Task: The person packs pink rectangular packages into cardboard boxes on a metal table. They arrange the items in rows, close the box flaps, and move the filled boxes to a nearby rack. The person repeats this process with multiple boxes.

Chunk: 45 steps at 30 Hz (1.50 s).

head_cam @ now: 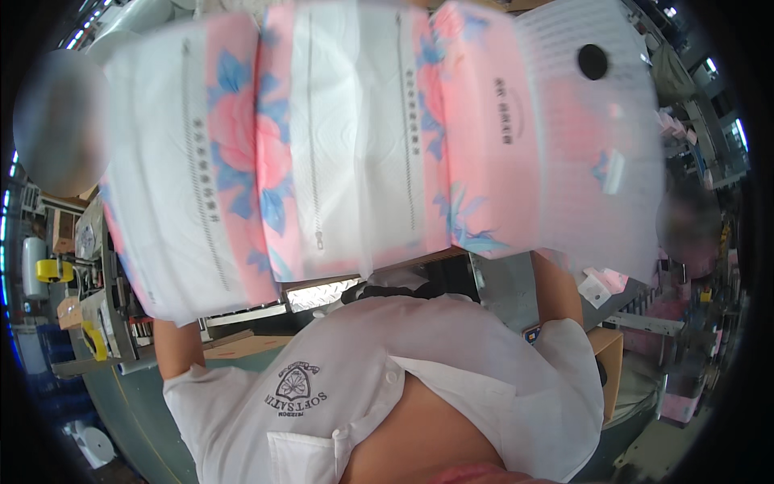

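Several soft tissue packs with pink and blue floral wrapping stand side by side across the top of the head view, close to the camera. The left pack (163, 151) and the middle pack (357, 139) show white faces with dashed strips. At the right, a pink pack (490, 133) turns its printed side to me. Translucent plastic film (580, 133) with a black round spot extends beyond it. Both my forearms reach up behind the packs. My left hand and my right hand are out of view, so their grip is hidden.
A workbench at the left carries yellow tape rolls (54, 271). Below it, a white roll (95, 446) is near the green floor (136, 417). At the right are a grey table (508, 290) with a small pink-and-white pack (595, 289) and an open cardboard box (612, 375).
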{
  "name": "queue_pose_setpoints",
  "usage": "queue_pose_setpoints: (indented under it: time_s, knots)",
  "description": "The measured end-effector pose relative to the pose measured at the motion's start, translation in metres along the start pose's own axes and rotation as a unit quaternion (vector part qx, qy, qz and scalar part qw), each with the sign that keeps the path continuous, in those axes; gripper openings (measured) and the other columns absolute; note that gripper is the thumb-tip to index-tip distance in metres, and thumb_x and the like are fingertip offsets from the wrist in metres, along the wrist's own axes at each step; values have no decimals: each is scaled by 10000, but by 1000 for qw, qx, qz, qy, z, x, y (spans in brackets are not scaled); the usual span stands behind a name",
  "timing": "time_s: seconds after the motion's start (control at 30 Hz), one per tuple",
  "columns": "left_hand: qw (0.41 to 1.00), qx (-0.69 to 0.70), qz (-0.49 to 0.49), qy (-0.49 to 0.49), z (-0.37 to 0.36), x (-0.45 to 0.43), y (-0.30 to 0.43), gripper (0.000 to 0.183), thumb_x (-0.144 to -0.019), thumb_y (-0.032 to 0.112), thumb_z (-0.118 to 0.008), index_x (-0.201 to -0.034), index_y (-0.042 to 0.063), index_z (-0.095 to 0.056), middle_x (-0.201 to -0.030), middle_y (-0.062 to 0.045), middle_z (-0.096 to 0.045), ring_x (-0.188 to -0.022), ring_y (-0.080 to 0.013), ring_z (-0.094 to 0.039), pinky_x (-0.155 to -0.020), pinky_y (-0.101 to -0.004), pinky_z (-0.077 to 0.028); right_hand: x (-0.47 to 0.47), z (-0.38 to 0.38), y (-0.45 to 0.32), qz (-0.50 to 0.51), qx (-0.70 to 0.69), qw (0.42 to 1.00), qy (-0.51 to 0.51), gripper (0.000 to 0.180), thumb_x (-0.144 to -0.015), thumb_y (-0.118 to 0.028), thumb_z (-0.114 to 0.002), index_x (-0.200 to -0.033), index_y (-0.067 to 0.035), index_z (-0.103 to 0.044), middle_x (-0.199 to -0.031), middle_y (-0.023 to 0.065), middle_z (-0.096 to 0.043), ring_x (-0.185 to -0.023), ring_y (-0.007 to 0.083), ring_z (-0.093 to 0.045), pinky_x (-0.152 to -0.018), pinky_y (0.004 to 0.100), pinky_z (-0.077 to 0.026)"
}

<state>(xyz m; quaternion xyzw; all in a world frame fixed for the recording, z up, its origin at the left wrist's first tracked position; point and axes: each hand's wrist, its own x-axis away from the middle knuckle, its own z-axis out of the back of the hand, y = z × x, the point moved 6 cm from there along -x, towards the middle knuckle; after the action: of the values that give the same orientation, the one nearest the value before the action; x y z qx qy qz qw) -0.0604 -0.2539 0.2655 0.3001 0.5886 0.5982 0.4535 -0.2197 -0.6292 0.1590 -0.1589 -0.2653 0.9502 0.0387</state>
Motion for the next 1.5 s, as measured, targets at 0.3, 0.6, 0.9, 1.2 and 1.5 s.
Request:
queue_pose_setpoints:
  time_s: [0.3, 0.6, 0.9, 1.2, 1.5]
  knots:
    - [751, 308, 424, 401, -66, 113, -241, 600, -753, -39, -547, -1336, -2, -410, -1128, -94, -556, -966, -204, -581, -793, -306, -479, 13, -37, -63, -48, -143, 982, -115, 754, -745, -139, -719, -1403, -58, -360, -1278, 164, -496, -1110, 278, -531, -945, 391, -453]
    - [878, -144, 433, 146, -41, 49, -368, 605, -640, 112, -723, -1203, -8, -536, -1260, -199, -536, -1167, -292, -520, -980, -372, -425, -63, -148, -77, 37, 10, 991, -130, 848, -677, -195, -781, -1405, -95, -359, -1382, 187, -417, -1254, 351, -433, -1031, 434, -367]
    - [793, -335, 469, 199, -8, 14, -360, 810, -807, 421, -621, -1471, 193, -219, -1502, -179, -187, -1400, -379, -122, -1141, -451, -203, -77, -256, -97, 340, 194, 909, -146, 765, -768, -194, -627, -1443, -317, -289, -1477, 152, -312, -1330, 384, -336, -1077, 585, -250]
    - [833, -359, 399, 136, -43, -14, -475, 653, -830, 363, -578, -1403, 159, -338, -1458, -166, -296, -1367, -354, -222, -1122, -456, -231, -86, -257, -66, 415, 254, 872, -62, 581, -830, -179, -525, -1371, -361, -410, -1467, 87, -335, -1242, 333, -417, -997, 461, -371]
    - [856, -375, 303, 185, -89, -10, -491, 519, -853, 304, -534, -1334, 125, -457, -1414, -152, -404, -1334, -329, -322, -1103, -461, -258, -60, -188, -85, 428, 203, 881, 0, 553, -813, -164, -572, -1339, -297, -464, -1395, 97, -416, -1169, 304, -478, -956, 470, -409]
